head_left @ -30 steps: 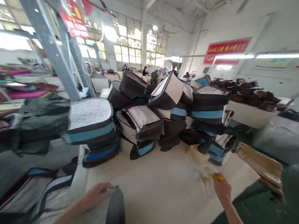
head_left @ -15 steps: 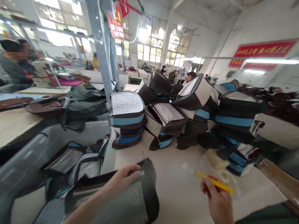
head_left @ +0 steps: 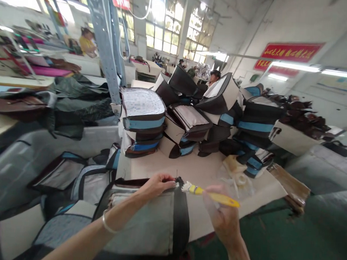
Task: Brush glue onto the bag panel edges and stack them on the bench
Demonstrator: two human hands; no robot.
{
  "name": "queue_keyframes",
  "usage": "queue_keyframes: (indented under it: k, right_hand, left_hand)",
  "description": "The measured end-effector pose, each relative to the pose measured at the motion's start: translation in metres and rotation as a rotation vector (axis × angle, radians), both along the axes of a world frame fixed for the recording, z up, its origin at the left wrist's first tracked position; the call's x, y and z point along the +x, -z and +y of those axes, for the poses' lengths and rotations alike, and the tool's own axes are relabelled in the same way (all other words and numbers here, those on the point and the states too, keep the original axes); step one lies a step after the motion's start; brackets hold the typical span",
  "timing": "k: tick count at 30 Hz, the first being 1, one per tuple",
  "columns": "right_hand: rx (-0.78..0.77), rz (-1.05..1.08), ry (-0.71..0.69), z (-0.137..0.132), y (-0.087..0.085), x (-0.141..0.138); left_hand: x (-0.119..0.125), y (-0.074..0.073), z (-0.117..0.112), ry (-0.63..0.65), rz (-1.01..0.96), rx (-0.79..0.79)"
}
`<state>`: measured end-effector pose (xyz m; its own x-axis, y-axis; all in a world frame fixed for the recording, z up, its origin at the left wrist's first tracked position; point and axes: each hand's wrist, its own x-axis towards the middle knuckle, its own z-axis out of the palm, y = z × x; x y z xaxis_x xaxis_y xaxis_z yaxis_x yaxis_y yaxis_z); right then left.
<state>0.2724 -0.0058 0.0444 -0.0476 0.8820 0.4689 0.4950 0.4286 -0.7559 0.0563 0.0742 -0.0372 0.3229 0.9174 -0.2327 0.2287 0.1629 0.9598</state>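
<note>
My right hand (head_left: 224,219) grips a yellow-handled brush (head_left: 197,189), its pale bristles pointing left. The bristle tip is at the top right corner of a grey and black bag piece (head_left: 147,220), close to my left fingertips; whether it touches is hard to tell. At that piece's upper edge, my left hand (head_left: 160,182) pinches the material between thumb and fingers. The piece lies partly on the pale table (head_left: 201,222) and partly over the grey bin side. A loose thread stands up near the corner.
Stacked bag bodies (head_left: 142,125) with blue bands line the table's far side. A pale container in a clear plastic bag (head_left: 240,181) sits at the right. The grey bin (head_left: 84,142) at left holds several bag pieces. A metal post (head_left: 104,48) rises behind. People work farther back.
The brush has come leftward from the plastic bag side to the bag piece's corner. My left hand stays on the piece, whose corner now lies flatter. The view has shifted to the right.
</note>
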Motion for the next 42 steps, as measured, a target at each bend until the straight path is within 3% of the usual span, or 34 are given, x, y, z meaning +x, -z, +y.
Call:
queue_keyframes:
  k: [8, 15, 20, 24, 27, 30, 35, 39, 42]
  right_hand:
    - [0.104, -0.239, -0.104, 0.012, 0.003, -0.019]
    - [0.193, -0.304, -0.138, 0.027, 0.01, -0.024]
    - [0.279, -0.23, 0.01, 0.031, -0.002, -0.013]
    - [0.142, 0.124, 0.124, 0.03, -0.009, 0.0]
    - [0.043, 0.409, 0.104, 0.029, -0.003, 0.008]
    - [0.0, 0.572, 0.065, 0.026, 0.007, 0.013]
    - [-0.027, 0.592, 0.013, 0.018, 0.01, 0.008]
    - [-0.118, 0.429, -0.046, 0.016, 0.009, 0.0]
    - [-0.115, 0.291, 0.012, 0.02, 0.01, 0.002]
  left_hand:
    - [-0.001, -0.017, -0.005, 0.08, -0.136, -0.072]
    - [0.0, -0.015, -0.005, 0.047, -0.152, -0.085]
    - [-0.005, -0.026, 0.0, 0.085, -0.146, -0.037]
    - [-0.019, -0.039, 0.0, 0.211, -0.205, 0.003]
    - [-0.026, -0.047, -0.009, 0.273, -0.24, 0.019]
    - [-0.021, -0.054, -0.027, 0.276, -0.087, 0.078]
    - [0.005, -0.061, -0.048, 0.006, 0.304, 0.246]
    - [0.01, -0.062, -0.045, 0.054, 0.213, 0.16]
    - [0.005, -0.062, -0.04, 0.092, 0.053, 0.003]
